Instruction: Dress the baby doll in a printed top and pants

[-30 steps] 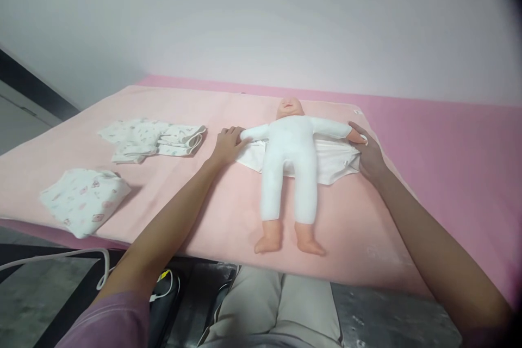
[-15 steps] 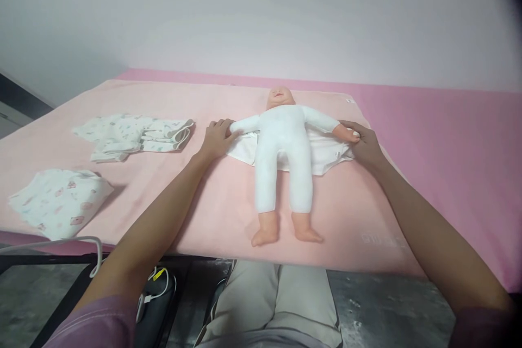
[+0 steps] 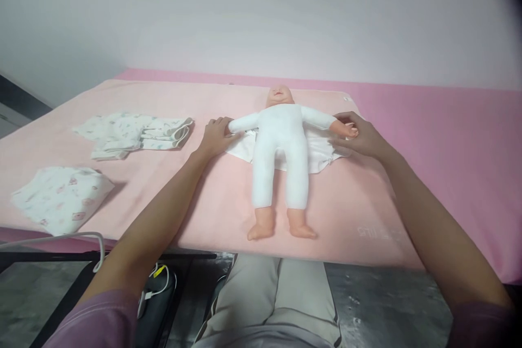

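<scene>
A baby doll with a white cloth body lies on its back, feet toward me and arms spread. Beneath its torso, a white cloth garment sticks out on both sides. At the left, my left hand is closed around the end of the doll's arm, hiding the doll's hand there. My right hand is at the doll's other hand, fingers apart, with some above the doll's wrist and some below it near the garment's edge.
A patterned folded garment lies at the left on the peach mat. Nearer me is a folded printed cloth. A white cable hangs by the table's front left edge. A pale wall stands behind.
My right hand has shifted slightly left and its fingers have spread around the doll's wrist, over the garment's right edge. My left hand stays at the doll's other arm.
</scene>
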